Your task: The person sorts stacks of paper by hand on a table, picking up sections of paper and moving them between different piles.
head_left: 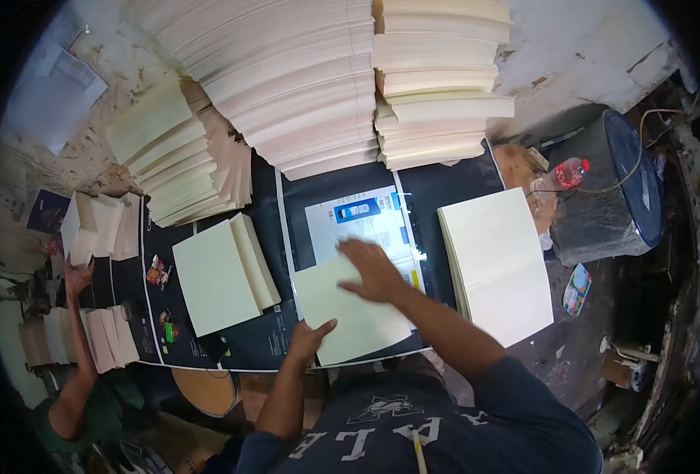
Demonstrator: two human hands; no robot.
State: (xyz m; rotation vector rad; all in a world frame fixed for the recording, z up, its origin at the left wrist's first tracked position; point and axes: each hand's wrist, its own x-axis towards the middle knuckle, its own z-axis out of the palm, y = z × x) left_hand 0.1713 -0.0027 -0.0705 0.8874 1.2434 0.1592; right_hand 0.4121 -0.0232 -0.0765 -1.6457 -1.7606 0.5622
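A cream sheet of paper (362,328) lies in front of me, over the lower part of a printed sheet (350,225) with blue pictures. My left hand (310,341) grips the cream sheet at its near left edge, thumb on top; its other fingers are partly hidden. My right hand (374,272) hovers over or rests on the sheet's far part, fingers stretched out and slightly blurred. Left of these lies a folded cream paper stack (220,276). To the right is another thick cream stack (498,265).
Tall paper piles (302,95) and cream bundles (437,79) line the back of the black table (255,344). At far left another person's arm (81,347) reaches to smaller stacks (101,225). A red-capped bottle (567,174) and dark drum (603,189) stand right.
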